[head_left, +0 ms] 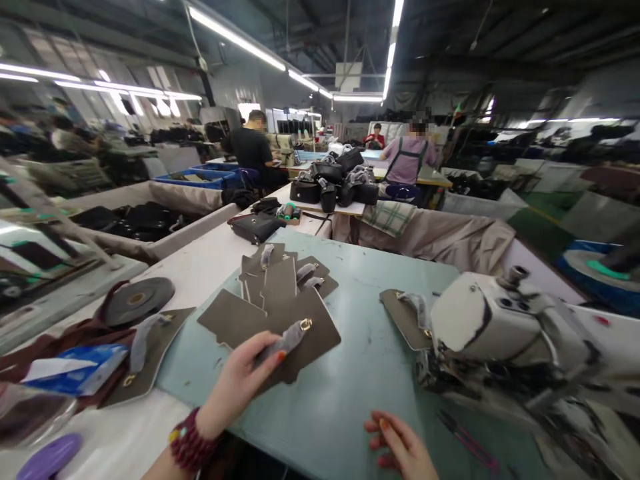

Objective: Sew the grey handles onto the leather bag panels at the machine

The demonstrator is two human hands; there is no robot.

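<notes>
My left hand (245, 370), with a dark red beaded bracelet at the wrist, is closed around a plastic-wrapped handle (293, 335). That handle, with a gold buckle at its far end, is fixed to a flat grey-brown bag panel (323, 320). Beneath and behind it, several similar panels (280, 280) with wrapped handles lie in an overlapping pile on the green-grey tabletop (360, 300). Near the front edge, my right hand (403, 443) holds nothing, its fingers loosely curled and apart. To its right lie thread snips (467, 440) with pinkish handles.
A sewing machine (465, 320) stands at right, another panel (407, 327) beside its head. On the left are a roll of dark tape (135, 299), a further panel (150, 353) and a blue packet (85, 370). Black bags (340, 180) are heaped beyond; co-workers sit farther back.
</notes>
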